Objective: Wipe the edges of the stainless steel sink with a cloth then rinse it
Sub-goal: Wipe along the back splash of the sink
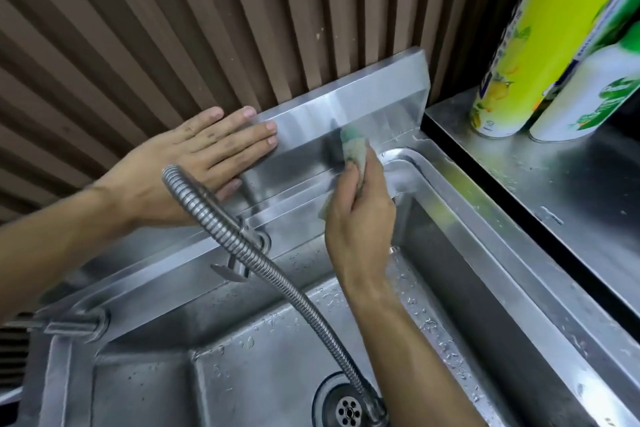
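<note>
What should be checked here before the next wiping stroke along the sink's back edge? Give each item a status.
1. Cloth held firmly: ok, the right hand grips it with curled fingers.
2. Cloth on the steel: ok, it presses against the backsplash near the sink's back right corner.
3. Left hand clear of the wiping path: ok, it rests flat on the backsplash, to the left of the cloth.
4. Flexible faucet hose out of the way: ok, it hangs into the basin below both hands.
5. Water off: cannot tell, droplets show but no stream is visible.
6. Two bottles safe from knocks: ok, they stand on the counter, apart from the sink.
</note>
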{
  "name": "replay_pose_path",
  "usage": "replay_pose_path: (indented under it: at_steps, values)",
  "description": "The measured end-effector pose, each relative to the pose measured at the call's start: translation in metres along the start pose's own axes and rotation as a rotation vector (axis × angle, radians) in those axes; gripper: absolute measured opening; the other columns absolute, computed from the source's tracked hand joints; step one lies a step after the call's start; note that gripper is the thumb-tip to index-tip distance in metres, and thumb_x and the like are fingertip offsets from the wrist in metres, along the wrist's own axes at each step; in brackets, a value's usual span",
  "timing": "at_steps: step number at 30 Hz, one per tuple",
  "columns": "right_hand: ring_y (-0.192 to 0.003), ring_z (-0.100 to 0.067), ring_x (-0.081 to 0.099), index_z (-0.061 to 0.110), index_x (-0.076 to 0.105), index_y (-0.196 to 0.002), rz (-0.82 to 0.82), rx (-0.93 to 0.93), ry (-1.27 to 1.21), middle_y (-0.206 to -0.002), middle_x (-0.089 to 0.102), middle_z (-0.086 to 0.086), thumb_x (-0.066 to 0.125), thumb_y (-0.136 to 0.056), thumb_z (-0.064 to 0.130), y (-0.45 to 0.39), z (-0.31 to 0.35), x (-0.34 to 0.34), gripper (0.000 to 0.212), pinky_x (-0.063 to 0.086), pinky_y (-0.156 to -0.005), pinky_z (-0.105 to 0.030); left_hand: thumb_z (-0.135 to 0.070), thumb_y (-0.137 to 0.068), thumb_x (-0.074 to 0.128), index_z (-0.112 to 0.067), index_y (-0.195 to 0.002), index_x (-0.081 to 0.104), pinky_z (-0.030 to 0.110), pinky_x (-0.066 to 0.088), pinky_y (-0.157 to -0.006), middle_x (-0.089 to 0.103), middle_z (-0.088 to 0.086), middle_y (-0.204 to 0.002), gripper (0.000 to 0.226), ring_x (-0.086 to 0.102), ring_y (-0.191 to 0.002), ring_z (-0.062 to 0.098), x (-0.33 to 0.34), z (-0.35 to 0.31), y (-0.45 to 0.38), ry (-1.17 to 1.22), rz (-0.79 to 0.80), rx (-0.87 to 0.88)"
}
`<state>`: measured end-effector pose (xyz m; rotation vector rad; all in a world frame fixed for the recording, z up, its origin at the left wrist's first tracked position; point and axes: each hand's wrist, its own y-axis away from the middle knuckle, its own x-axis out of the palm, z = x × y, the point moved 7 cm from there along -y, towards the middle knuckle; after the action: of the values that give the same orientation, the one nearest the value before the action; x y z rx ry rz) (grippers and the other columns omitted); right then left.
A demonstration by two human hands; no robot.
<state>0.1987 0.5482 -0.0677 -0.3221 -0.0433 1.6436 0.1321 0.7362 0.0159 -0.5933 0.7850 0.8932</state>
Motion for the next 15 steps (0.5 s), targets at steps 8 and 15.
replay_pose_path:
  at_steps: [8,15]
  values:
    - [-0.157,-0.026,-0.024,0.021,-0.026,-0.158,0.208,-0.36,0.323,-0.166,-0.032,-0.005,0.037,-0.111,0.034,-0.003,0.01,0.076,0.079,-0.004,-0.129,-0.048,-0.035,-0.108,0.033,-0.001,-0.161,0.029,0.043,-0.003,-0.13,0.023,0.015,-0.171,0.063,0.016,-0.159,0.032,0.0,0.003,-0.004,-0.175,-0.074,-0.041]
    - [-0.159,-0.021,-0.014,0.008,0.012,-0.164,-0.133,-0.028,-0.158,-0.173,-0.006,-0.009,0.035,-0.112,0.02,-0.061,0.018,0.034,0.058,-0.003,-0.131,-0.037,-0.032,-0.109,0.035,-0.003,-0.162,0.027,0.044,-0.002,-0.13,0.019,0.012,-0.172,0.061,0.016,-0.159,0.031,-0.003,0.001,-0.003,-0.143,-0.053,-0.03]
